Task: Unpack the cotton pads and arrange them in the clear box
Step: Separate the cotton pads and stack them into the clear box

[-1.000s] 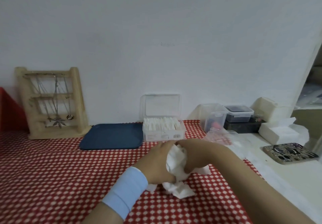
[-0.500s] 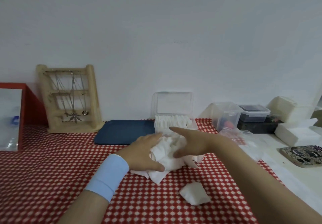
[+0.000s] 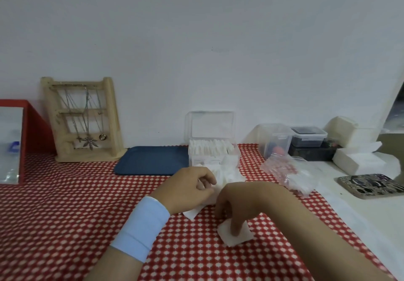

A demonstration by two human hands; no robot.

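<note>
In front of the clear box point(image 3: 196, 160), nearest the camera, a lone cotton pad point(image 3: 244, 237) flat on the red checked cloth of the desk point(image 3: 65, 215). Over it the right grip point(image 3: 236, 206), arched, fingers bent down, tips pinching that pad against the cloth. A little closer to the clear box, the left grip point(image 3: 188, 191) curled tight around a bundle of cotton pads point(image 3: 227, 174), one white corner poking out beneath the palm, a pale blue wristband point(image 3: 142, 228) on the wrist behind. Far end of the bundle heaped against the front wall of the clear box, touching it. Clear box itself upright towards the back of the desk, lid swung up and standing open, a row of pads point(image 3: 209, 148) on edge inside. Just left of the clear box, a dark blue tray point(image 3: 153, 160), flat. Right of the clear box, near but apart, a crumpled plastic bag point(image 3: 288, 171). Further left of the clear box than the tray, a wooden jewellery stand point(image 3: 84, 119) hung with necklaces, against the wall. Further right of the clear box, past the bag, small lidded containers point(image 3: 275, 141) and a phone point(image 3: 369, 185) in a patterned case
</note>
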